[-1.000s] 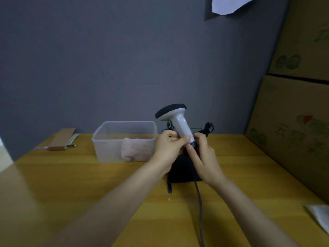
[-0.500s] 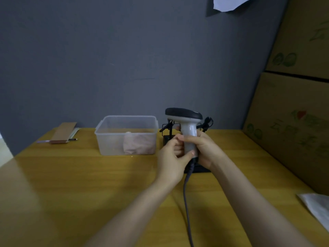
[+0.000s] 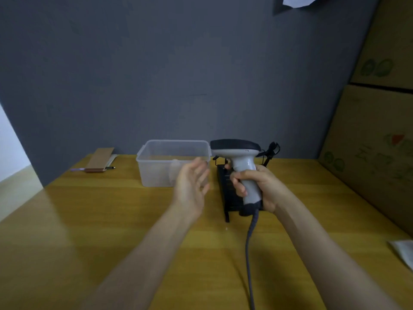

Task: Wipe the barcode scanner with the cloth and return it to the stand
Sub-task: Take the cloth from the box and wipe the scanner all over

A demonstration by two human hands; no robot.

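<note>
My right hand (image 3: 261,186) grips the handle of the white barcode scanner (image 3: 240,154), which has a dark head and stands upright above the black stand (image 3: 228,195). A grey cable (image 3: 250,253) hangs from the scanner's base toward me. My left hand (image 3: 192,186) is open with spread fingers, left of the scanner, in front of the clear plastic box (image 3: 156,162). A pale cloth (image 3: 174,173) lies inside that box, partly hidden by my left hand.
A brown cardboard piece (image 3: 99,159) and a pen lie at the table's back left. Large cardboard cartons (image 3: 375,142) line the right side. White paper (image 3: 402,251) lies at the right edge. A grey wall stands close behind.
My left hand let go of the scanner and moved left, opening toward the plastic box. My right hand now holds the scanner alone, its head turned to face left.
</note>
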